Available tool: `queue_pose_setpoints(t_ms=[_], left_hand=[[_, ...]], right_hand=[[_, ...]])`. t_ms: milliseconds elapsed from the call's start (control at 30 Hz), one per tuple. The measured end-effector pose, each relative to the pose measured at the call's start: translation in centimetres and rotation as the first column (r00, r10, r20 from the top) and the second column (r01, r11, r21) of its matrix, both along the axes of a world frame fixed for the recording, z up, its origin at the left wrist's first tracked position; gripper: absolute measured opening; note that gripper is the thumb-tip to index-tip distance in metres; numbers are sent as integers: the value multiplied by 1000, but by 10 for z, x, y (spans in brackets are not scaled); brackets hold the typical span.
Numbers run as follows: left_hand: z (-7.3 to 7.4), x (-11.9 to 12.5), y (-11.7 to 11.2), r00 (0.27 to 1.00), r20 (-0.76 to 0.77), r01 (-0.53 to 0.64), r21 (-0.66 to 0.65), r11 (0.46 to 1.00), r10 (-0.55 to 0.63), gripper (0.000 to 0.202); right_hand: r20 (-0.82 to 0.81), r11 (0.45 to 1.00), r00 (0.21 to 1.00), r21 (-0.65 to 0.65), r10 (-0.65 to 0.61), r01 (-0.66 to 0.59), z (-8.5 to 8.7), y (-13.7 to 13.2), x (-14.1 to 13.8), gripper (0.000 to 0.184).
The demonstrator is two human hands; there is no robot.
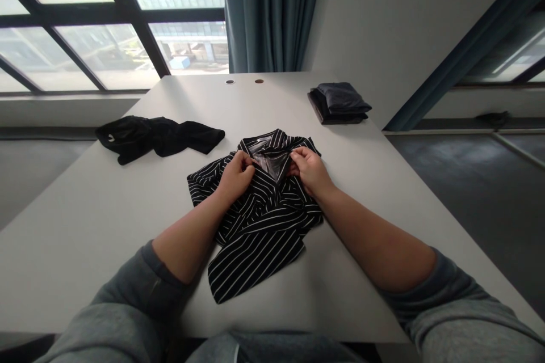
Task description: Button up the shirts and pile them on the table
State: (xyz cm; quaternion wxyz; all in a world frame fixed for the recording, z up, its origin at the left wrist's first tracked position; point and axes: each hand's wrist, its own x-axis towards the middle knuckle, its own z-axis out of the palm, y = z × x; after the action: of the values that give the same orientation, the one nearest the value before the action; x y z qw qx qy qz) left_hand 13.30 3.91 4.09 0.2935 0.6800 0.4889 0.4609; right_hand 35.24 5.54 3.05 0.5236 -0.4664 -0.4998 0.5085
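A black shirt with white stripes (259, 221) lies crumpled on the white table in front of me, its collar pointing away. My left hand (238, 174) pinches the left edge of the neck opening. On the opposite edge, my right hand (310, 169) grips the fabric, thumb on top and some fingers tucked under the cloth. Between the hands the neckline is spread, and the paler inner side of the shirt shows. One striped sleeve or panel stretches toward me at the front.
A rumpled black garment (159, 135) lies at the left of the table (106, 221). Dark folded clothes (340, 103) are stacked at the back right. Two round cable holes sit near the far edge, below a window and a blue-grey curtain (272, 11).
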Motion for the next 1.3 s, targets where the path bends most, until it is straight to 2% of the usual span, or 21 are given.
queue_pose_setpoints(t_ms=[33, 100, 167, 267, 367, 400, 467, 567, 633, 700, 800, 867, 967, 1100, 1300], left_hand=[[4, -1, -2, 995, -94, 47, 35, 998, -43, 18], [11, 0, -7, 949, -257, 216, 100, 971, -184, 22], [15, 4, -12, 891, -326, 362, 93, 928, -315, 19], [13, 9, -16, 864, -259, 431, -61, 900, -431, 21], [6, 10, -14, 850, -92, 496, -190, 847, -518, 25], [5, 10, -13, 854, -42, 501, -204, 841, -519, 26], [2, 9, -11, 896, -10, 433, -202, 879, -444, 26], [1, 11, -10, 961, -123, 232, -130, 964, -248, 26], [1, 13, -11, 974, -141, 167, -92, 982, -179, 25], [1, 14, -12, 974, -51, 213, -136, 967, -222, 24], [-2, 11, -10, 910, 238, 399, -277, 874, -340, 34], [-5, 8, -7, 841, 424, 488, -329, 809, -335, 38], [-10, 5, -3, 775, 578, 531, -379, 758, -254, 42], [-14, 5, -1, 754, 627, 526, -396, 752, -197, 43], [-13, 7, -1, 793, 546, 494, -316, 810, -270, 41]], right_hand=[[-23, 1000, 1000, -11, 15, -15, 1, 0, 0, 42], [-49, 999, 998, -12, 47, -48, 3, -1, -2, 43], [-62, 998, 996, 2, 61, -61, 5, -4, -3, 44], [-50, 998, 998, 62, 37, -33, 8, -6, -4, 44], [-12, 991, 1000, 133, 27, -25, 12, -9, -5, 44], [13, 987, 1000, 157, 26, -28, 14, -11, -5, 43], [106, 975, 994, 222, -19, -5, 20, -17, -6, 40], [302, 948, 946, 318, -122, 21, 29, -28, -6, 34], [416, 951, 904, 307, -94, -42, 32, -33, -8, 35], [496, 958, 868, 261, -30, -116, 32, -35, -9, 34], [527, 962, 850, 228, 8, -150, 28, -33, -10, 29], [501, 962, 865, 225, 22, -155, 25, -31, -9, 26], [462, 961, 886, 227, 39, -160, 22, -28, -8, 25], [452, 954, 891, 245, 46, -174, 22, -30, -8, 25], [581, 888, 812, 395, -45, -233, 29, -38, -8, 21]])
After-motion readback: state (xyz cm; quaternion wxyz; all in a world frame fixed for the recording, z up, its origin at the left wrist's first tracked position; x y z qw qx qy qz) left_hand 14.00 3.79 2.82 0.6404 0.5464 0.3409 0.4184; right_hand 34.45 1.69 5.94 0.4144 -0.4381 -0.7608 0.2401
